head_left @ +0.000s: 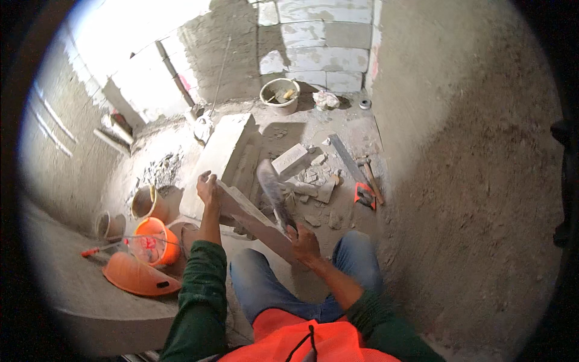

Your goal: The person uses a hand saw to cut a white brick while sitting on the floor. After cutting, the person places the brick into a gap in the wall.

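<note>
"So, what's the room like?"

"Rough. Dusty floor [356, 123], rubble [310, 176] in the middle, a part-plastered block wall [347, 33] past the far edge. A pale bucket [280, 108] stands along that edge, a hammer [374, 183] lies near the right one."

"Any writing?"

"Red marks at the orange bucket [171, 242], toward the floor's left edge, too small to read."

"And the hands?"

"The left hand [207, 186] grips the far end of a grey slab [255, 222], slanting before the knees [357, 250]. The right hand [304, 244], beside its nearer end, is closed round a blurred, long-bladed tool [271, 181]."
</note>
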`<state>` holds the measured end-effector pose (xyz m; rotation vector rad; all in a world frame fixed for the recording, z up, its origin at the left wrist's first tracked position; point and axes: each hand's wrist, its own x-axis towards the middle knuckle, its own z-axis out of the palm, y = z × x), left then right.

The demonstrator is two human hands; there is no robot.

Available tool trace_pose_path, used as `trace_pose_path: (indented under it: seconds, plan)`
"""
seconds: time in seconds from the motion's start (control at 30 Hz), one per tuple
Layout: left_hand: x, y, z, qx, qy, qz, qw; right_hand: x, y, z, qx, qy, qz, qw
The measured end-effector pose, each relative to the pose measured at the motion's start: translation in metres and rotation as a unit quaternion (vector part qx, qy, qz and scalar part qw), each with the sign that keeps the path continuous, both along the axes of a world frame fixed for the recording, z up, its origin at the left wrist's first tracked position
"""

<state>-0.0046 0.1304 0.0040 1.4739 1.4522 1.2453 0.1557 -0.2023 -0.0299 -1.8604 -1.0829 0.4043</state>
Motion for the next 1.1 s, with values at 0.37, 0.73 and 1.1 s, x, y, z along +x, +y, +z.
trace_pose_path:
  seconds: [0.37, 0.73, 1.1]
  plan:
    - [0.034, -0.012, 0.022, -0.002, -0.065, -0.192, 0.979, -0.003, -0.059, -0.034, -0.099, 0.108, -0.076, 0.986]
    - [0.178, -0.005, 0.016, -0.008, 0.094, -0.211, 0.973, 0.026, -0.079, 0.024, -0.063, 0.157, -0.141, 0.976]
    - [0.14, -0.091, -0.147, 0.02, 0.249, -0.275, 0.928, 0.029, -0.087, -0.005, -0.092, 0.217, -0.107, 0.966]
